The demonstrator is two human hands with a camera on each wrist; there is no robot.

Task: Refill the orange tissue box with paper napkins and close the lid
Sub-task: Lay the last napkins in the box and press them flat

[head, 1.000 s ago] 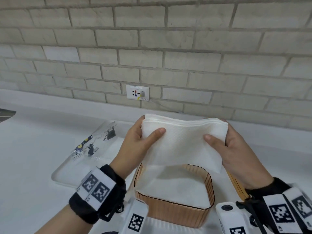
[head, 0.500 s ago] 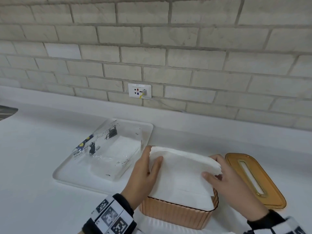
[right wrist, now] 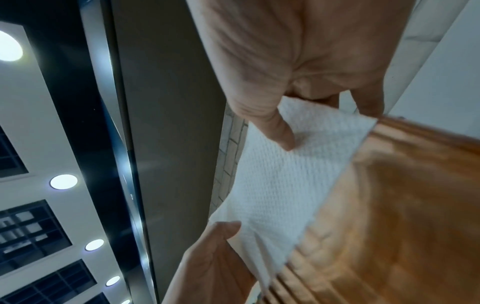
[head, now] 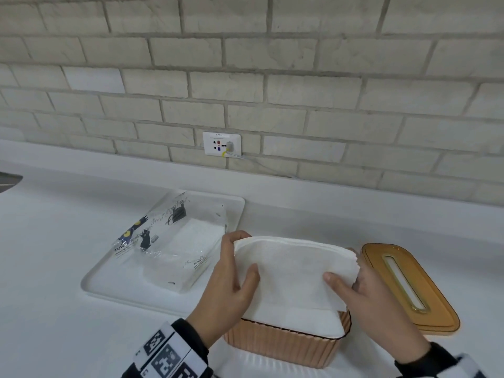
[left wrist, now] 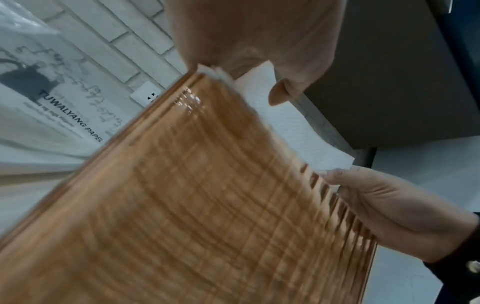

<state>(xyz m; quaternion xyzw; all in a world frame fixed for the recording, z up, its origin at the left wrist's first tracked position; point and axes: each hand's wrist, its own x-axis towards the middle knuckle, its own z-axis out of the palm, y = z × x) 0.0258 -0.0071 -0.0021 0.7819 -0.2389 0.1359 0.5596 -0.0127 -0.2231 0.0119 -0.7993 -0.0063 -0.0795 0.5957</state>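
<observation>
A stack of white paper napkins [head: 294, 271] hangs partly inside the ribbed orange tissue box [head: 286, 345], its upper half standing above the rim. My left hand [head: 231, 285] pinches the stack's left end, thumb on the near face. My right hand [head: 362, 298] pinches the right end the same way. The wrist views show the napkins [left wrist: 283, 123] [right wrist: 285, 181] against the blurred orange box wall [left wrist: 194, 216] [right wrist: 389, 205]. The orange lid [head: 409, 287], with its slot, lies flat on the counter just right of the box.
A white tray [head: 109, 285] to the left of the box carries a clear plastic napkin pack [head: 174, 246] with some napkins left inside. A wall socket [head: 222, 144] with a plugged cable sits on the brick wall behind. A sink edge [head: 8, 181] shows far left.
Both hands have brought the napkin stack down from above the box until its lower part sits inside. The view has shifted, so the lid and tray now show.
</observation>
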